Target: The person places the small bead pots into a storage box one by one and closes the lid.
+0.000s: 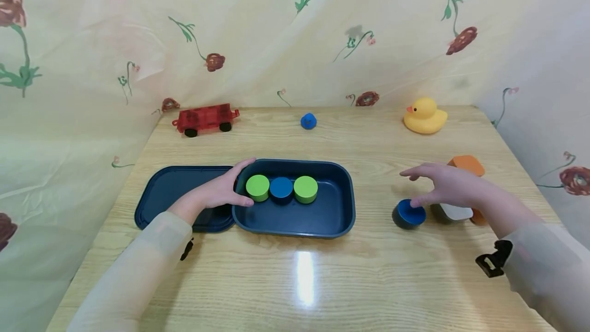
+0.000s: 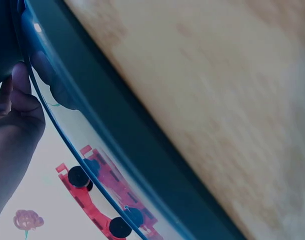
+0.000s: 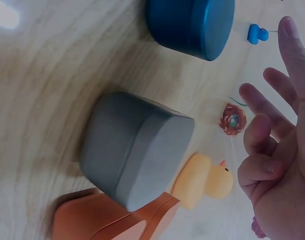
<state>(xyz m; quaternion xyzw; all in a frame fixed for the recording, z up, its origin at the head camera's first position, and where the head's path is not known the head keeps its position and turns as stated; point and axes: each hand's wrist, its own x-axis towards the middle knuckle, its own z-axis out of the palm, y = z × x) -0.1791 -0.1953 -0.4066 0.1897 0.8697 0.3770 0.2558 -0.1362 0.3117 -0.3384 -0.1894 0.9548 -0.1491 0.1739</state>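
My left hand (image 1: 221,188) reaches over the left end of a dark blue box (image 1: 295,224), its index finger along the far corner and its thumb over the inside. A green round block (image 1: 257,188), a blue round block (image 1: 281,188) and a second green one (image 1: 306,189) stand in a row in the box. My right hand (image 1: 449,183) hovers with spread fingers above a blue block (image 1: 405,216), its thumb overlapping that block in the head view. A grey block (image 3: 137,145) stands beside the blue one, with orange blocks (image 3: 92,215) past it.
A dark lid (image 1: 170,183) lies left of the box, under my left forearm. Along the back are a red toy wagon (image 1: 205,119), a small blue toy duck (image 1: 308,121) and a yellow rubber duck (image 1: 425,117). A flowered cloth (image 1: 258,40) hangs behind the table.
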